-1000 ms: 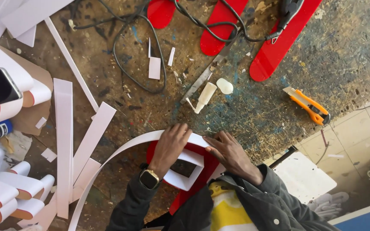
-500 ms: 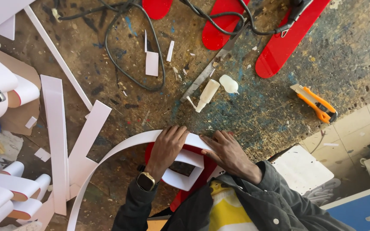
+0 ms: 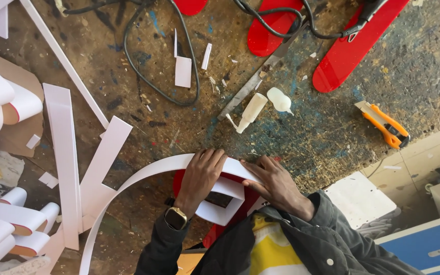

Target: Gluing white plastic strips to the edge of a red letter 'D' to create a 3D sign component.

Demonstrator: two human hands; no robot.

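Paint-stained, scuffed wooden surface (image 3: 128,112) seen from above, littered with white offcuts. A long white strip (image 3: 128,186) curves from the lower left up to the near edge, where it bends around a white letter shape (image 3: 225,206) lying on a red panel (image 3: 220,231). The left hand (image 3: 202,175), a watch (image 3: 175,218) on its wrist, presses flat on the strip, fingers spread narrowly. The right hand (image 3: 276,186) pins the strip's end, fingers extended. Glue bottles (image 3: 253,109) and an orange knife (image 3: 385,125) lie beyond.
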